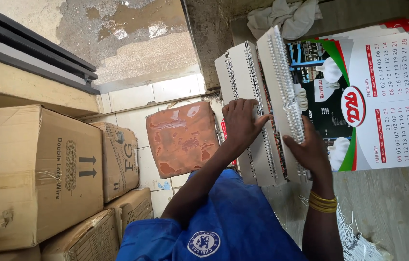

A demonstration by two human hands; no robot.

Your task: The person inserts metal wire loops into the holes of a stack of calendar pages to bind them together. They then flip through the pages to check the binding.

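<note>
White wire-bound wall calendars (pixel 281 106) stand stacked at one o'clock on the grey bench (pixel 393 203), the left hand (pixel 241 122) pressing open-fingered on the near stack, the right hand (pixel 310 151) gripping the front calendar's spiral edge, cardboard boxes (pixel 35 174) at nine o'clock.

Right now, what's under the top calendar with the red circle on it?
More calendar sheets: red edges peek out beneath the top calendar, which lies on a grey table. What's printed on them is covered. The hands work its wire-bound edge.
</note>
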